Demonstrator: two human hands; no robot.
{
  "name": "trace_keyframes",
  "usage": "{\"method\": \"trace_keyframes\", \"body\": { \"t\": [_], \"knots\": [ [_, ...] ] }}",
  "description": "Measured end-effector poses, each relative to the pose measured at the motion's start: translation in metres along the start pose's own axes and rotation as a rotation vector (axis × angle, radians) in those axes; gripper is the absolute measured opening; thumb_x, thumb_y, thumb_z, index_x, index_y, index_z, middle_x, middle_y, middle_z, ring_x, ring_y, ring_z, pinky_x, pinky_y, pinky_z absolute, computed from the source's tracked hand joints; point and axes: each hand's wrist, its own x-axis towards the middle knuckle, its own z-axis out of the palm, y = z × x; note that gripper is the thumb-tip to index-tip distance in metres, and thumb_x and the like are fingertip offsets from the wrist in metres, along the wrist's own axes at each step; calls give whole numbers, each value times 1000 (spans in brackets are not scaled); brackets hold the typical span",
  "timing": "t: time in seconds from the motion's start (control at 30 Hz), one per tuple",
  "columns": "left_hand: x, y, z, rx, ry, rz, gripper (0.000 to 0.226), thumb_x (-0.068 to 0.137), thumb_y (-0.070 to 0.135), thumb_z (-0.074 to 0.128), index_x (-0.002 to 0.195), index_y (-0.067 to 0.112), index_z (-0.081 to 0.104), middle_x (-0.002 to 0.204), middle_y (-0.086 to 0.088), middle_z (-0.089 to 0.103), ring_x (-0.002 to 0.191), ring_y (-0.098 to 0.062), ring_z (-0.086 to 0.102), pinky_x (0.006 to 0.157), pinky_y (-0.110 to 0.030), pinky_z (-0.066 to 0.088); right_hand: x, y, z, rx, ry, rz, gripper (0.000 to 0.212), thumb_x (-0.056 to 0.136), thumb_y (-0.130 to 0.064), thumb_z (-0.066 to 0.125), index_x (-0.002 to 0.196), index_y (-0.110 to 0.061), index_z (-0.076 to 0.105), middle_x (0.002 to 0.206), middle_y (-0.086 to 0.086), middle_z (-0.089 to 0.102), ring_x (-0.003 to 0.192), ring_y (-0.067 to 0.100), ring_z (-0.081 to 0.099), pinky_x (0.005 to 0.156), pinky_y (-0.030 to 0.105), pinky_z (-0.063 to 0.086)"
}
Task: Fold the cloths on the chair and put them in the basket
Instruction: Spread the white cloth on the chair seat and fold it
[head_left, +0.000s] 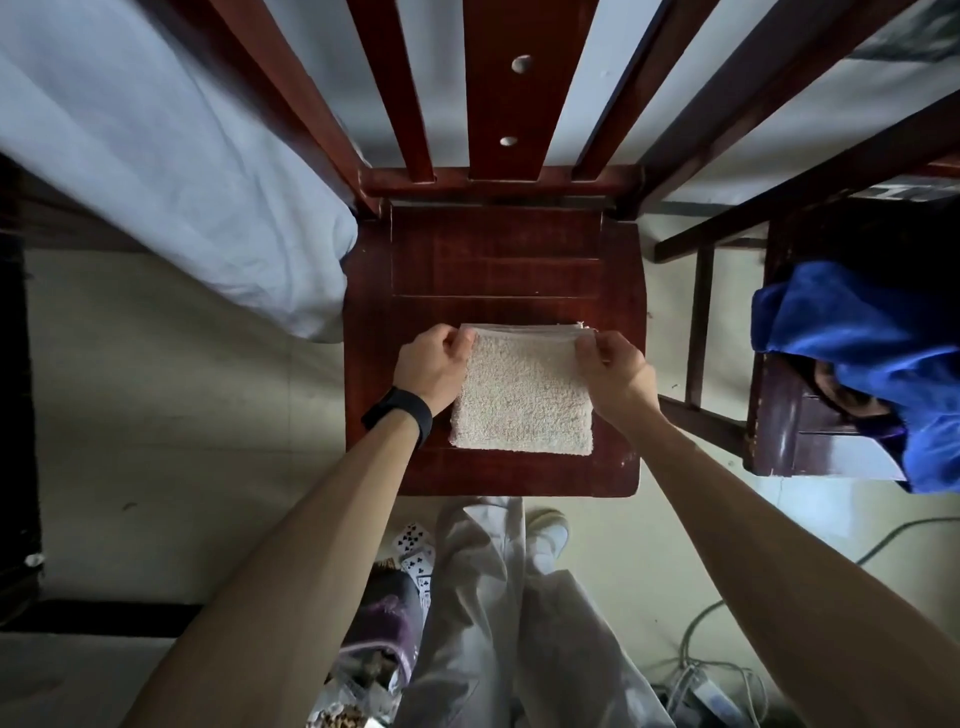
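A cream terry cloth (522, 395) lies folded into a rough square on the front half of a dark red wooden chair seat (498, 260). My left hand (434, 364) pinches its far left corner, and my right hand (613, 374) pinches its far right corner. Both hands hold the far edge slightly lifted off the seat. A black band sits on my left wrist. No basket is in view.
A pale blue bed sheet (182, 171) hangs at the left of the chair. A second wooden chair (795, 415) at the right carries a blue cloth (872, 343). Playing cards (415, 556), bags and cables (701, 670) lie on the floor by my legs.
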Motion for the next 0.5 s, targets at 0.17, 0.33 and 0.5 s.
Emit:
{"method": "trace_keyframes", "body": {
  "t": [0.17, 0.33, 0.5],
  "knots": [
    [11, -5, 12, 75, 12, -56, 40, 100, 50, 40, 88, 18, 61, 70, 2, 64, 65, -19, 65, 54, -28, 47, 15, 0, 7, -101, 0, 18, 40, 100, -46, 44, 105, -14, 66, 84, 3, 68, 77, 23, 62, 69, 27, 41],
    [15, 0, 16, 160, 84, -72, 44, 100, 53, 34, 89, 17, 58, 66, 0, 61, 65, -25, 63, 54, -30, 43, 27, -1, 13, -209, 25, 18, 43, 96, -53, 38, 87, -19, 63, 73, 6, 67, 72, 29, 64, 65, 32, 50],
    [14, 7, 17, 271, 128, -106, 44, 99, 56, 31, 93, 19, 55, 77, -4, 65, 74, -32, 65, 60, -35, 48, 30, -6, 16, -312, 44, 89, 47, 89, -61, 33, 91, -23, 59, 87, 10, 68, 82, 36, 63, 78, 42, 54]
  ]
}}
